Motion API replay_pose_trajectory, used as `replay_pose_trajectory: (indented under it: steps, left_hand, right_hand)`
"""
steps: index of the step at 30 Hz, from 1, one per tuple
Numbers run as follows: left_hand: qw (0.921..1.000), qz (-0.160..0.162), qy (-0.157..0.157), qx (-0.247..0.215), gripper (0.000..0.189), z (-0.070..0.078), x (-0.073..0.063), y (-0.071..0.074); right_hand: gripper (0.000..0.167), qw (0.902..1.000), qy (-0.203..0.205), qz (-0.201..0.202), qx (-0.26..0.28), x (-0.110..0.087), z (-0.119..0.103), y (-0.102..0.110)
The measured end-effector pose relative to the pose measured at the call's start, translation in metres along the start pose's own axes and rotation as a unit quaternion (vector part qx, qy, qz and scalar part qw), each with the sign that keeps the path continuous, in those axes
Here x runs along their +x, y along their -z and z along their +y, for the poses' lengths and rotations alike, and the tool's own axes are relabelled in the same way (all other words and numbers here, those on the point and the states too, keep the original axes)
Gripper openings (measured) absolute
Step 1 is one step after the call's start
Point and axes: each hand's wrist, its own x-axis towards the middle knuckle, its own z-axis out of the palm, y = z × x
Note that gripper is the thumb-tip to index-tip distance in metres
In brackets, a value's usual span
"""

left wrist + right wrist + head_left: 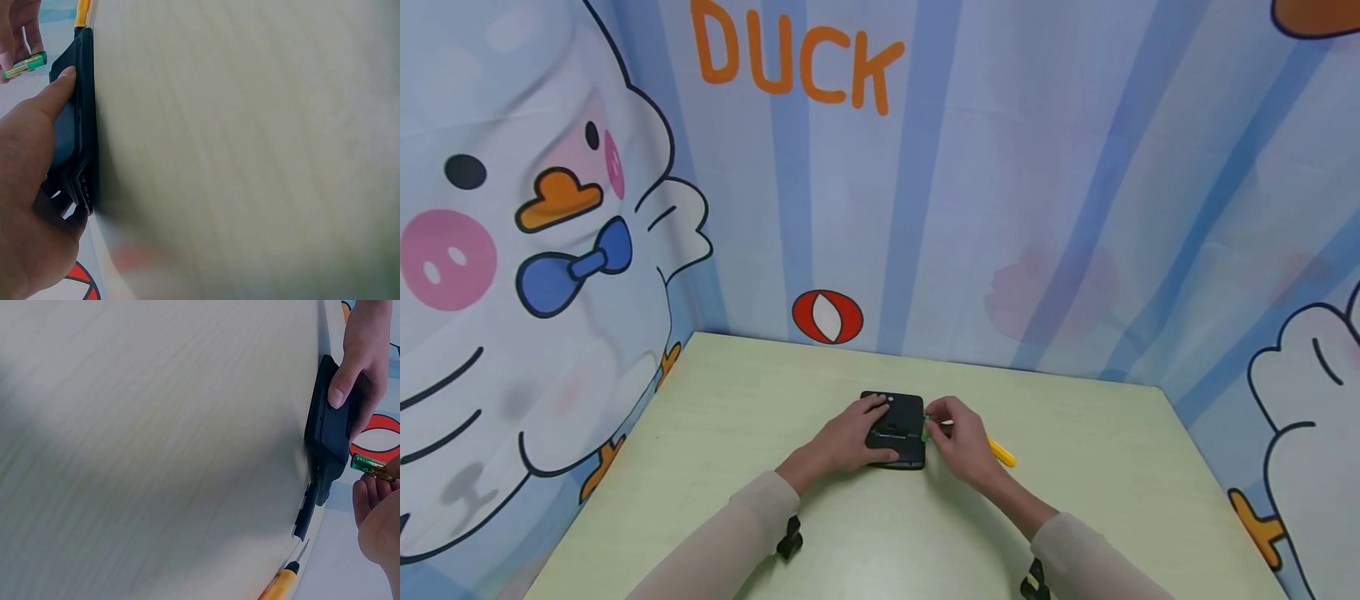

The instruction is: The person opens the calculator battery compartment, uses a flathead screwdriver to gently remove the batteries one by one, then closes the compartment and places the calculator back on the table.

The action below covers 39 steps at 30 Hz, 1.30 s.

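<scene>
A black rectangular device (912, 410) with a slot-like recess across its upper face lies flat on the table. My left hand (848, 437) grips it from the left, thumb at the near edge (62, 84) and fingers over the far part. Beside its right edge, the fingertips of my right hand (964, 442) pinch a small green cylindrical battery (369, 465). In the left wrist view the battery (26, 65) is raised above the device, its green end toward it. Part of the recess is hidden from the wrist views.
A yellow-handled screwdriver (1002, 452) lies on the table just right of my right hand, its thin metal shaft showing in the right wrist view. A narrow black strip-shaped piece (305, 512) lies between it and the device. A printed curtain (970, 208) stands behind the table (760, 375).
</scene>
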Motion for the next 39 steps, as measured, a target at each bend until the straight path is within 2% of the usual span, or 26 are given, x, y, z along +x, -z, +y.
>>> replay_pose_trajectory:
  steps: [7,39]
  left_hand:
    - [1.0,-0.001,0.002,0.003,0.092,-0.001,0.0,0.0]
    - [1.0,-0.003,0.006,0.004,0.091,0.0,0.0,-0.001]
  right_hand:
    - [0.015,0.9999,-0.008,0.014,0.001,-0.001,0.004,0.002]
    - [0.012,0.9972,-0.066,0.011,-0.032,-0.007,0.022,0.011]
